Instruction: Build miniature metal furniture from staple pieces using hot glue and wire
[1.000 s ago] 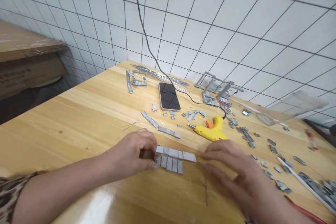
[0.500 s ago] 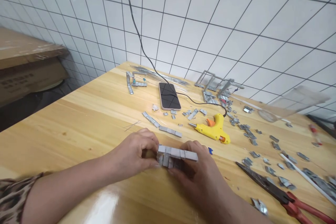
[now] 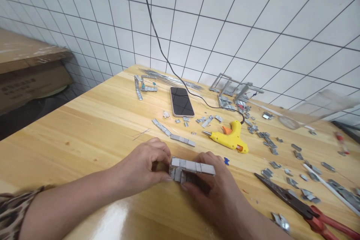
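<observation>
I am gripping the grey metal staple-strip block [image 3: 191, 168] with both hands [image 3: 146, 167] [image 3: 216, 191], keeping it squarely on the wooden worktop [image 3: 92, 120].

Grey metal block piece [image 3: 191, 168], dull silver, segmented in small squares, gripped between left hand [image 3: 144, 167] and right hand [image 3: 216, 191]. Leopard-print sleeve [image 3: 9, 210], brown and black, seen at near left. Table [image 3: 92, 120] pale yellow wood with light grain stripes. Glue gun [image 3: 229, 139] yellow with orange trigger, black cord. Phone [image 3: 182, 102] black screen, pinkish edge. Pliers [image 3: 306, 210] dark jaws, red handles, near right. Scattered staples [image 3: 270, 144] grey. Wall [image 3: 225, 26] white tiles, dark grout grid. Cardboard box [image 3: 30, 78] brown, far left.
</observation>
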`<action>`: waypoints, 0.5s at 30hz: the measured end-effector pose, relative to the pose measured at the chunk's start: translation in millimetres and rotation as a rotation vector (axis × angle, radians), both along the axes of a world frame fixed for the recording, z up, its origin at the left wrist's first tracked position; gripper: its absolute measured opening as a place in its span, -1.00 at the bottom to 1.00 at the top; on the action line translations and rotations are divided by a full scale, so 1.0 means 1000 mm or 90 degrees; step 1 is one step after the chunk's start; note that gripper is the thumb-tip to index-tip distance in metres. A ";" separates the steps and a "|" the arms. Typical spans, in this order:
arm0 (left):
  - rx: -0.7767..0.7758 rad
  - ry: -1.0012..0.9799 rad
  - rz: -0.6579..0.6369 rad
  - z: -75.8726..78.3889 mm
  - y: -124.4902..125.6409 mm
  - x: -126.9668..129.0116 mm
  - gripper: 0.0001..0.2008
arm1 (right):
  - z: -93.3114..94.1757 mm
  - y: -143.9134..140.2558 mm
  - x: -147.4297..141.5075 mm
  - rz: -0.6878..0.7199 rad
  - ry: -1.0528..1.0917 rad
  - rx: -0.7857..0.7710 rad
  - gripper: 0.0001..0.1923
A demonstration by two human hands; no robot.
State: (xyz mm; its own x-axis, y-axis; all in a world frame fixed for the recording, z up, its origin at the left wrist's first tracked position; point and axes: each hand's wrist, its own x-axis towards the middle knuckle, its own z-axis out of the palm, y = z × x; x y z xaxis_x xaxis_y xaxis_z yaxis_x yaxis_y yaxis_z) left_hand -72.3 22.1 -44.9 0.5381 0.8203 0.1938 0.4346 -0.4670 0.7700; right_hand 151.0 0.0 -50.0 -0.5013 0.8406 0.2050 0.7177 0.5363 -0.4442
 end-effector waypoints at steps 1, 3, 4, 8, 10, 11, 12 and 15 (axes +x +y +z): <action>-0.001 -0.001 0.001 0.000 0.000 0.000 -0.85 | 0.000 0.000 0.000 0.006 0.000 0.003 -0.94; -0.001 -0.004 0.003 0.000 0.000 0.001 -0.83 | -0.001 0.000 0.000 0.010 0.001 -0.003 -0.95; -0.001 -0.005 0.004 0.000 0.000 0.001 -0.82 | -0.001 0.000 0.001 0.010 0.003 -0.011 -0.97; -0.004 -0.011 0.011 0.001 0.000 0.002 -0.79 | -0.004 0.001 0.002 -0.002 0.013 -0.039 -0.96; -0.004 -0.014 0.013 0.001 -0.001 0.003 -0.79 | -0.004 0.001 0.001 -0.005 0.020 -0.034 -0.95; -0.005 -0.014 0.013 0.001 -0.001 0.003 -0.79 | -0.004 0.001 0.001 -0.003 0.023 -0.028 -0.94; -0.005 -0.015 0.013 0.001 -0.002 0.003 -0.78 | -0.004 0.002 0.000 0.001 0.026 -0.023 -0.94; -0.006 -0.016 0.012 0.001 -0.002 0.003 -0.78 | -0.003 0.002 -0.002 0.015 0.033 -0.016 -0.94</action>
